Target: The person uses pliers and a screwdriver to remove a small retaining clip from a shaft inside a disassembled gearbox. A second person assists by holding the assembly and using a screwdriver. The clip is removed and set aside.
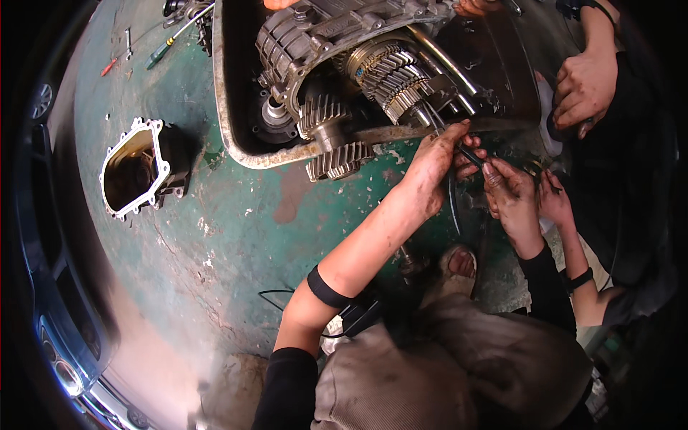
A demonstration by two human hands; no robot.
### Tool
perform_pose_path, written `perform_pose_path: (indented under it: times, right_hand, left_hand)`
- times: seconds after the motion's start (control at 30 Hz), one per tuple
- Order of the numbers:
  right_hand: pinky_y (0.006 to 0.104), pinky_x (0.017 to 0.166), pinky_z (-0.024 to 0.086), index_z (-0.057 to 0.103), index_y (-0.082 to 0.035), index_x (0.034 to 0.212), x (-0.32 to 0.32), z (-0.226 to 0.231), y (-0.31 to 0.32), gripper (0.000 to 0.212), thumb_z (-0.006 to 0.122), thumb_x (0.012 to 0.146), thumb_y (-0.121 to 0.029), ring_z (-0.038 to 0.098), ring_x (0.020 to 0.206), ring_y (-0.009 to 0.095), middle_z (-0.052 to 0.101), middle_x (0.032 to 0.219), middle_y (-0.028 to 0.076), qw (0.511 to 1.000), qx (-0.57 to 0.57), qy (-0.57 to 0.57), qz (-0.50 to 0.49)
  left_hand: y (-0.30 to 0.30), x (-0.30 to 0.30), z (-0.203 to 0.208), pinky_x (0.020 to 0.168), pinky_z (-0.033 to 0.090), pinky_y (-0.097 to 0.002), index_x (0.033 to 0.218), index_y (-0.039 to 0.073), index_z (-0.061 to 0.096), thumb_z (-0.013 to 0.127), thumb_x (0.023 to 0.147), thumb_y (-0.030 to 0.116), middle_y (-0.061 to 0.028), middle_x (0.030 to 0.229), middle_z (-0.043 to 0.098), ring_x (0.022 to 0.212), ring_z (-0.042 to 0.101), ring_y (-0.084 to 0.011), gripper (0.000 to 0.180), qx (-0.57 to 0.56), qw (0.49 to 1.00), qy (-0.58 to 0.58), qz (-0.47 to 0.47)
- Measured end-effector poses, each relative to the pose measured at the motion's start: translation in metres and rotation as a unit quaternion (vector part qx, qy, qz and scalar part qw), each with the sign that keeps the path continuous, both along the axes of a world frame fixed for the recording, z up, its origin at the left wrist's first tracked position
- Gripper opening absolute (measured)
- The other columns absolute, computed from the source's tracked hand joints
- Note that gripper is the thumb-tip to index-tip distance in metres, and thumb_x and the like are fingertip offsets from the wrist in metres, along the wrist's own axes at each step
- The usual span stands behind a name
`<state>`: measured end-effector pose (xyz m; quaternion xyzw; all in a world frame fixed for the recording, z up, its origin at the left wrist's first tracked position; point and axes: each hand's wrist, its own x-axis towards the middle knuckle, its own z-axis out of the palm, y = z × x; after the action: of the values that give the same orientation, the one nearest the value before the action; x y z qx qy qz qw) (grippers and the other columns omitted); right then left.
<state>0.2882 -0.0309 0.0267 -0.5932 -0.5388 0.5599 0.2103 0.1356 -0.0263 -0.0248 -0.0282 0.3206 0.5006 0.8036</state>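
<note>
Open metal casing (164, 170) on floor, far left. Tray (269, 158) under gear stack (394, 79), likely catching oil. Left hand (433, 161) clamped round pliers (453, 201), tips at the gear shaft, seemingly for aim; right hand (512, 192) pinches one handle, probably for leverage.

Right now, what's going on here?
The person's left hand and right hand both hold a pliers-like tool, its tips at the end of the gear stack. Whether they grip anything is too small to tell. The stack sticks out of an open housing in a metal tray. A second gear shaft reaches over the tray's near rim, and a casing sits on the green floor to the left. Another person's hand is close by on the right.
</note>
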Motion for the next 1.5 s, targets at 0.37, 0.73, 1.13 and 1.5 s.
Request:
perform_pose_path:
  times: [0.37, 0.73, 1.13, 1.5]
  right_hand:
    - [0.0229, 0.069, 0.046, 0.063, 0.007, 0.104, 0.003, -0.012, -0.004, 0.020, 0.061, 0.096, -0.012, 0.056, 0.080, 0.005, 0.067, 0.086, 0.010, 0.984, 0.170, -0.026, 0.053]
    - [0.0209, 0.072, 0.047, 0.057, 0.004, 0.117, 0.012, -0.006, 0.017, 0.029, 0.065, 0.093, -0.012, 0.062, 0.087, 0.008, 0.066, 0.101, 0.006, 1.000, 0.007, 0.018, 0.023]
    - [0.0442, 0.094, 0.046, 0.031, 0.011, 0.138, -0.001, 0.031, -0.028, 0.108, 0.082, 0.064, -0.049, 0.052, 0.110, 0.042, 0.048, 0.121, 0.027, 0.886, 0.249, -0.307, 0.242]
    - [0.0424, 0.080, 0.051, 0.042, 0.012, 0.132, 0.001, 0.023, -0.022, 0.106, 0.087, 0.052, -0.040, 0.059, 0.095, 0.038, 0.053, 0.109, 0.022, 0.891, 0.283, -0.259, 0.245]
  left_hand:
    - [-0.004, 0.001, -0.010, 0.084, 0.051, -0.0338, 0.083, 0.010, 0.054, 0.057, 0.096, 0.023, -0.0017, 0.084, 0.060, 0.085, 0.062, -0.0167, 0.018, 0.000, 0.996, -0.084, 0.040]
    - [-0.003, 0.002, -0.011, 0.093, 0.048, -0.0391, 0.080, 0.008, 0.050, 0.048, 0.099, 0.020, -0.0046, 0.085, 0.058, 0.090, 0.059, -0.0201, 0.022, 0.028, 0.969, -0.240, 0.061]
    - [0.018, 0.009, 0.001, 0.061, 0.041, -0.0280, 0.060, 0.019, 0.028, 0.049, 0.091, 0.020, 0.0047, 0.053, 0.029, 0.047, 0.029, -0.0109, 0.038, -0.046, 0.977, -0.187, 0.096]
    - [-0.013, 0.019, 0.011, 0.088, 0.045, -0.0333, 0.090, 0.009, 0.058, 0.061, 0.093, 0.025, -0.0043, 0.090, 0.063, 0.097, 0.062, -0.0204, 0.017, 0.017, 0.989, -0.121, 0.088]
